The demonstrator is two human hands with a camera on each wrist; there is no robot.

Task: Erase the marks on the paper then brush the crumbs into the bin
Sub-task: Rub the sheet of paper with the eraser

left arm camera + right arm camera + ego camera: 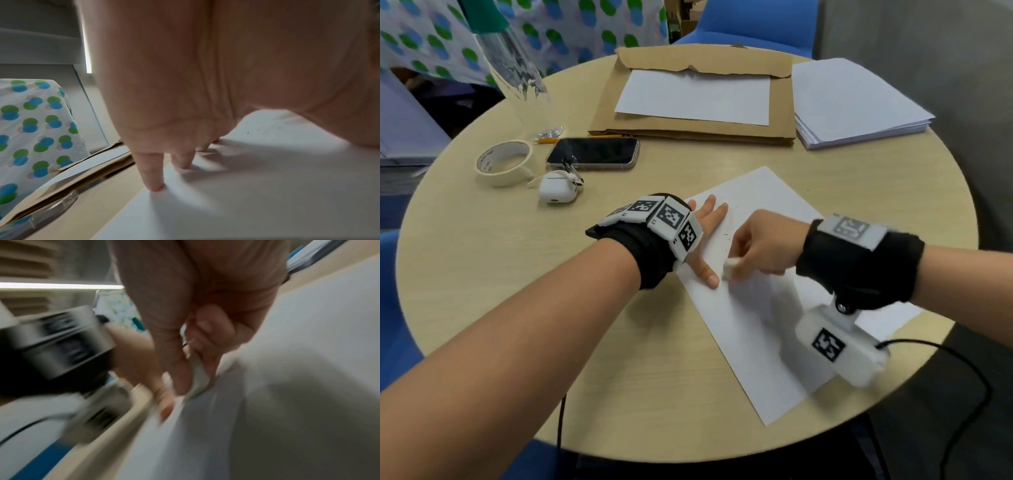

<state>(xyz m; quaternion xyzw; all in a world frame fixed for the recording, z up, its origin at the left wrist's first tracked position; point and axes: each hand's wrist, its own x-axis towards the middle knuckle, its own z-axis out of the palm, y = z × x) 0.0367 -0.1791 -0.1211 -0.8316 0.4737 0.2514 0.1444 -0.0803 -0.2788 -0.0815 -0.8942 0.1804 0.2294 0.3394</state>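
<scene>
Round and pale, the wooden bench (524, 284) carries the paper (750, 329) lying askew at its near edge, and the white eraser (731, 268) sits pinched between the thumb and fingers (180, 378) of the right hand (763, 245), its lower end against the sheet just beside the left thumb. The left hand (705, 236) lies flat with fingers (153, 177) spread, pressing down only the sheet's left margin. A few dark specks (726, 235) lie between the two hands; whether they are marks or crumbs is too small to tell. Likely trouble: a hard stroke running away from the pinned edge could buckle or crease the loose far side, and a stroke towards it could clip the thumb. Beyond the fingers, a phone (594, 153), an earbud case (558, 191) and a tape roll (504, 162) could catch scattered crumbs. No bin shows, so sweeping will mean carrying crumbs off the edge blind.
</scene>
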